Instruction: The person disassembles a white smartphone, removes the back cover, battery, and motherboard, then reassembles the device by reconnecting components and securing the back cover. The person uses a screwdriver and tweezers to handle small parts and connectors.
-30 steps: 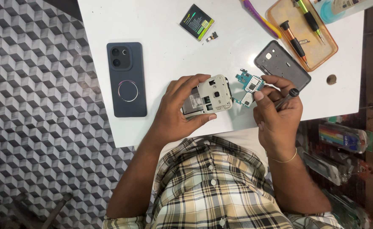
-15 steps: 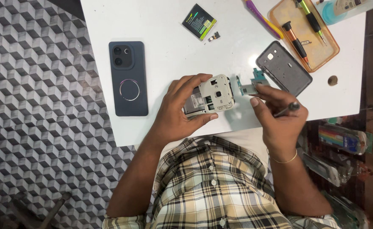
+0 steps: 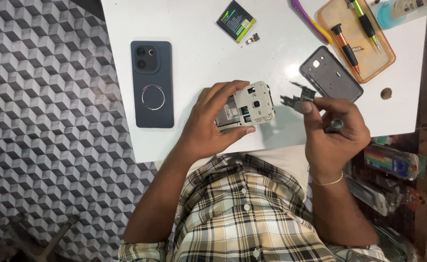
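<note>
- Head view: your left hand is closed around the stripped phone body, thumb underneath and fingers wrapped over its top edge, holding it just above the white table near the front edge.
- Your right hand pinches a small circuit board between thumb and fingertips; a thin tool with a round end is tucked in the same fist.
- The relation that matters: the circuit board sits just to the right of the phone body, apart from it, with a narrow gap of bare table between them. The body's long axis runs roughly left to right with a slight tilt, its open back facing up toward you. The right hand is the nearer one to the board; the left hand alone carries the body.
- Farther back on the table, beyond your right hand, lies the dark back cover, beside an orange tray with screwdrivers in it.
- A battery and a tiny loose part rest near the far edge; a whole dark phone lies face down, well to the left of your left hand.
- The table is smooth, white and glossy. Left of it the floor has a grey cube pattern; cluttered shelves stand to the right.
</note>
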